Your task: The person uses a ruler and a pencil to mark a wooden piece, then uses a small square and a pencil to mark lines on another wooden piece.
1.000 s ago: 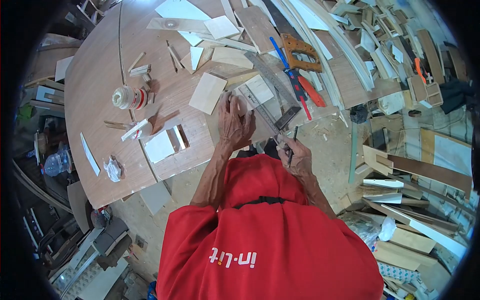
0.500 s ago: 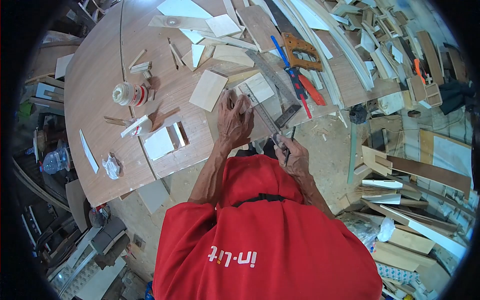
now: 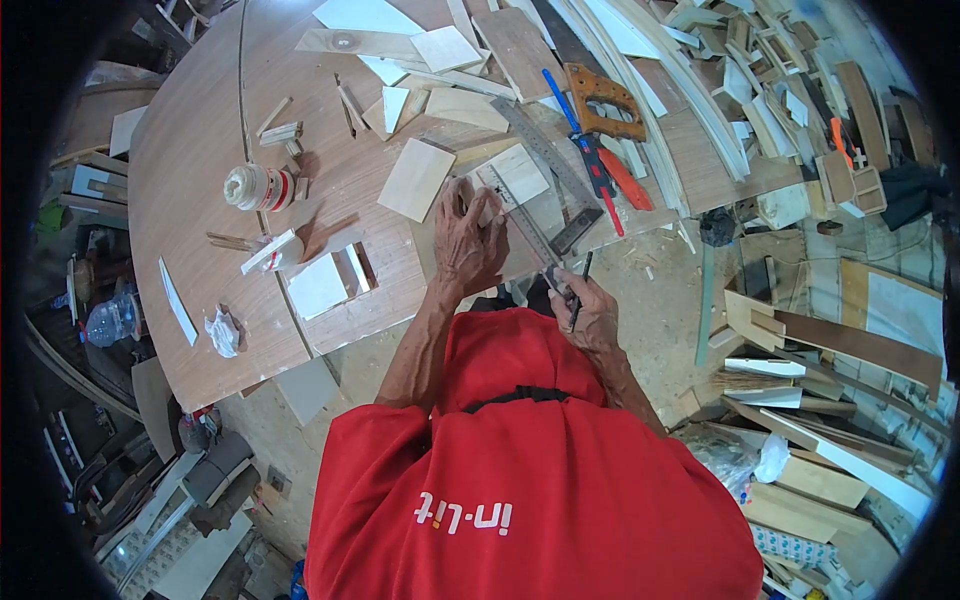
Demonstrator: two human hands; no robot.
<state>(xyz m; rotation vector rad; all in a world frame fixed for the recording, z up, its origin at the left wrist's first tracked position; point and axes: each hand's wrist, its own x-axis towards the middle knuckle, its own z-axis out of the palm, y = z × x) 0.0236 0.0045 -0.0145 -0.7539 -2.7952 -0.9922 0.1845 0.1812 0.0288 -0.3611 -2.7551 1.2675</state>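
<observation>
I watched remotely as my left hand (image 3: 466, 240) curled beside the block (image 3: 525, 170) on the counter (image 3: 200, 150), its grip unclear, while my right hand (image 3: 590, 314) clasped a pencil (image 3: 587, 263) and the ruler's (image 3: 531, 233) near end, seemingly to steady it.

On the bench (image 3: 190, 190), a ruler (image 3: 530, 230) lies over a small board (image 3: 527, 168), with a square panel (image 3: 417, 180) just left and a try square (image 3: 577, 230) just right. Farther right rest the handsaw (image 3: 613, 128), then long strips (image 3: 697, 98). Well left stands a jar (image 3: 256, 188); nearer the front-left edge lies a crumpled wad (image 3: 223, 332).
</observation>
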